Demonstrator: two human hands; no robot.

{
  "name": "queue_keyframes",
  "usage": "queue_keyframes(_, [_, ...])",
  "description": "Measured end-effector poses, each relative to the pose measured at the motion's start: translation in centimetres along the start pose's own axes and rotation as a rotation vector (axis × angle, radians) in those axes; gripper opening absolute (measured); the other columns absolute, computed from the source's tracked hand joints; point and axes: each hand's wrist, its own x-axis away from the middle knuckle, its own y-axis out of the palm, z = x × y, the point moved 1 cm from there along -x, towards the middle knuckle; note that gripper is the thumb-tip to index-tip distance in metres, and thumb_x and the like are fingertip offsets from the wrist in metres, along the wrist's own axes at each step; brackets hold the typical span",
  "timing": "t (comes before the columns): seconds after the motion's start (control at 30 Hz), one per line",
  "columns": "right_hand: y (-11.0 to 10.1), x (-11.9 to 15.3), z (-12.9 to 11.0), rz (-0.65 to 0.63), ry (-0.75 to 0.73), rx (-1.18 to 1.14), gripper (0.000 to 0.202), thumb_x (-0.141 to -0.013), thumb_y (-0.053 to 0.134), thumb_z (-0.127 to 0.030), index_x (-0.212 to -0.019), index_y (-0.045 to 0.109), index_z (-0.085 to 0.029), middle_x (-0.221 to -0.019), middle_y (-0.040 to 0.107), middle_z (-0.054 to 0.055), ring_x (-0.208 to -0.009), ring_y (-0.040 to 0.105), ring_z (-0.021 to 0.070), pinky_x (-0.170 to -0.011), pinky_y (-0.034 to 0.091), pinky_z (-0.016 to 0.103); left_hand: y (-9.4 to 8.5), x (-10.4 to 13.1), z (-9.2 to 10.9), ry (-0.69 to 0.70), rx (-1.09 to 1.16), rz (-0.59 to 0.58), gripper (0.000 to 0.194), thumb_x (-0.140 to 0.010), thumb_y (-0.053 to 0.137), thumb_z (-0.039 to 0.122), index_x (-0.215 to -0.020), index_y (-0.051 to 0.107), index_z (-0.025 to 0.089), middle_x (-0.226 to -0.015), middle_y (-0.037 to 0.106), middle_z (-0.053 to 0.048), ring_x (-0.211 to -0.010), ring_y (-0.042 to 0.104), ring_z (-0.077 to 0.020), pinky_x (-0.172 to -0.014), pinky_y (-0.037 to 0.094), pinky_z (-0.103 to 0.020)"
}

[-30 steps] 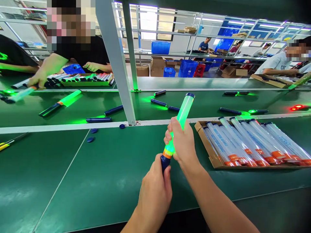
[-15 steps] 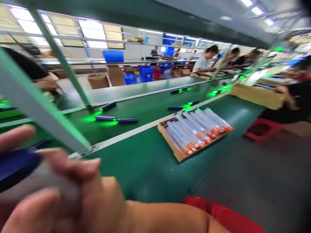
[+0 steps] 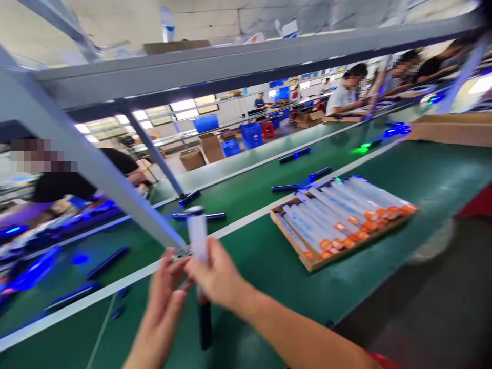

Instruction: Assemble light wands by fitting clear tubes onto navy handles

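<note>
My right hand [image 3: 215,271] is closed around a light stick [image 3: 198,238], held nearly upright above the green bench. Its pale, translucent tube with a dark top rises over my fingers. A dark blue length extends below them, in line with the tube. My left hand [image 3: 163,292] is just to the left, fingers apart and the fingertips close to the stick; whether they touch it is unclear. To the right lies a shallow cardboard tray [image 3: 303,262] of several wrapped white tubes [image 3: 326,215] with orange ends.
Several dark blue sticks [image 3: 107,263] lie along the green belt [image 3: 246,197], some lit blue or green. A slanted metal post [image 3: 126,179] stands at the left under a long overhead shelf [image 3: 230,64]. Co-workers sit across and farther along the line. Another cardboard box [image 3: 453,128] is at right.
The view has swung so both hands now show near the centre. The stick, earlier blurred at far left, now stands upright in my right hand. The belt lights changed from mostly green to mostly blue.
</note>
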Motion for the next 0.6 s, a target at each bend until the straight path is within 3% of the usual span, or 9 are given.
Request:
queue_keyframes(0.07, [-1.5, -0.7, -0.2, 0.051, 0.113, -0.205, 0.031, -0.078, 0.070, -0.036, -0.096, 0.049, -0.022, -0.074, 0.063, -0.003, -0.062, 0.066, 0.0164, -0.060, 0.057, 0.030, 1.4, 2.0, -2.0, -0.191, 0.047, -0.129, 0.064, -0.085, 0.070, 0.053, -0.138, 0.048, 0.025, -0.121, 0.068, -0.011, -0.108, 0.067, -0.0268, -0.093, 0.055, -0.038])
queue_keyframes(0.13, [-2.4, -1.1, -0.2, 0.037, 0.157, -0.305, 0.031, -0.079, 0.070, -0.036, -0.096, 0.049, -0.021, -0.074, 0.065, -0.002, -0.062, 0.068, 0.0176, -0.056, 0.057, 0.029, 2.9, 3.8, -3.9, -0.403, 0.175, -0.294, 0.052, -0.084, 0.070, 0.053, -0.121, 0.057, 0.019, -0.092, 0.070, -0.007, -0.080, 0.071, -0.0207, -0.075, 0.058, -0.033])
queue_keyframes(0.23, [-2.7, -0.9, -0.2, 0.033, 0.150, -0.403, 0.029, -0.081, 0.070, -0.036, -0.092, 0.047, -0.023, -0.069, 0.062, -0.005, -0.054, 0.063, 0.0145, -0.049, 0.055, 0.027, 5.2, 5.6, -5.0, -0.584, 0.351, -0.417, 0.050, -0.077, 0.072, 0.062, -0.094, 0.054, 0.019, -0.062, 0.055, 0.004, -0.043, 0.053, -0.0107, -0.042, 0.045, -0.022])
queue_keyframes(0.3, [-2.5, -0.6, -0.1, 0.071, 0.141, -0.426, 0.026, -0.084, 0.068, -0.035, -0.091, 0.045, -0.025, -0.060, 0.052, -0.011, -0.042, 0.049, 0.0085, -0.039, 0.046, 0.021, 6.4, 6.1, -4.9, -0.583, 0.261, -0.377, 0.048, -0.080, 0.066, 0.066, -0.089, 0.048, 0.021, -0.055, 0.046, 0.009, -0.035, 0.038, -0.0070, -0.036, 0.033, -0.019])
queue_keyframes(0.37, [-2.4, -0.5, 0.2, 0.143, 0.122, -0.406, 0.023, -0.085, 0.065, -0.034, -0.092, 0.045, -0.025, -0.057, 0.044, -0.013, -0.037, 0.035, 0.0054, -0.032, 0.035, 0.016, 7.2, 6.0, -4.7, -0.518, 0.023, -0.260, 0.041, -0.088, 0.057, 0.062, -0.091, 0.048, 0.022, -0.053, 0.044, 0.009, -0.038, 0.034, -0.0082, -0.038, 0.029, -0.021])
queue_keyframes(0.5, [-2.2, -0.8, 1.5, 0.292, 0.048, -0.324, 0.021, -0.085, 0.062, -0.035, -0.093, 0.045, -0.025, -0.059, 0.042, -0.013, -0.038, 0.033, 0.0050, -0.032, 0.033, 0.016, 7.9, 5.2, -5.1, -0.327, -0.406, -0.029, 0.021, -0.090, 0.059, 0.042, -0.086, 0.052, 0.022, -0.070, 0.060, -0.001, -0.057, 0.048, -0.0154, -0.056, 0.035, -0.027])
queue_keyframes(0.6, [-2.4, -1.5, 2.4, 0.409, 0.032, -0.290, 0.020, -0.086, 0.060, -0.035, -0.092, 0.043, -0.026, -0.057, 0.039, -0.014, -0.037, 0.033, 0.0055, -0.031, 0.031, 0.016, 8.1, 4.8, -6.2, -0.306, -0.514, 0.002, 0.016, -0.088, 0.059, 0.035, -0.082, 0.049, 0.024, -0.074, 0.064, -0.005, -0.062, 0.053, -0.0196, -0.060, 0.033, -0.029])
